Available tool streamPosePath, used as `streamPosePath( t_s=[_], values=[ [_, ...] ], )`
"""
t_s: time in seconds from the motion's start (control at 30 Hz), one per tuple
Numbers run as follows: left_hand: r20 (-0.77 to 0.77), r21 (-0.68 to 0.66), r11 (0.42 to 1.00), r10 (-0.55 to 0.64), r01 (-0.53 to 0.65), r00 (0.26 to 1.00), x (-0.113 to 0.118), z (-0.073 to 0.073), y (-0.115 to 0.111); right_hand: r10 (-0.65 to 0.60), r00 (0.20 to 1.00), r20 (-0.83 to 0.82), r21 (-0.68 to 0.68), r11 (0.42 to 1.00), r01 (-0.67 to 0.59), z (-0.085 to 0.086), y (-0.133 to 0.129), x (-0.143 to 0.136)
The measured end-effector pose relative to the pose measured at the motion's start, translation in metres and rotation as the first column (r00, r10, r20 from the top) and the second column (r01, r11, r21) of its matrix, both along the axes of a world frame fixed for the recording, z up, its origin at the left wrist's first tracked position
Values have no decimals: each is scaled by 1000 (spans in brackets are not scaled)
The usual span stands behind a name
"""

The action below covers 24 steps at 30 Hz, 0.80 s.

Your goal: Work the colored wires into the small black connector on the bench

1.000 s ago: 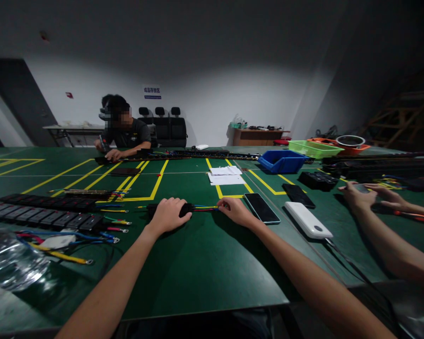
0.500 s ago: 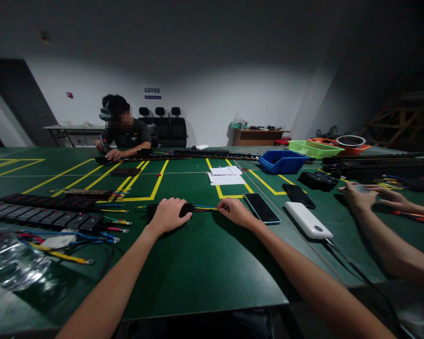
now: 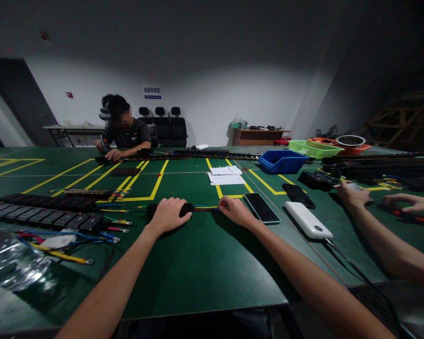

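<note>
Between eleven and twelve o'clock, your left hand [image 3: 170, 214] clasps the block [image 3: 188, 207], your right hand [image 3: 235, 212] pinching its wires [image 3: 205, 208], already running straight toward one; what is left doesn't show.

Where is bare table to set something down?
Tabletop is bare between the forearms, before the held wires, and between the paper and yellow tape left of it. Crowded: left, black modules and cables; right, phone and power bank.

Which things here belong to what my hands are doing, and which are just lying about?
In hand:
black piece under the left hand
coloured wires in the right hand

Seemingly just lying about:
phone
white corded device
paper sheets
</note>
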<state>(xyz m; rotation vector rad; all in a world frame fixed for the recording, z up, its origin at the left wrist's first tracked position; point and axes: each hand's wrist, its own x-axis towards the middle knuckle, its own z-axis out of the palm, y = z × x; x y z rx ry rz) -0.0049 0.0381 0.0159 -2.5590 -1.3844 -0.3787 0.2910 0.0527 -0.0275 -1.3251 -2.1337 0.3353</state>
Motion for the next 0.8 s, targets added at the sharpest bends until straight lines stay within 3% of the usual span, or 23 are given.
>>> streamPosePath(
  t_s=[0.8],
  values=[
    [-3, -4, 1000, 5, -5, 1000, 0, -1, 1, 56, 998, 40, -59, 997, -53, 10, -1, 7]
  ],
)
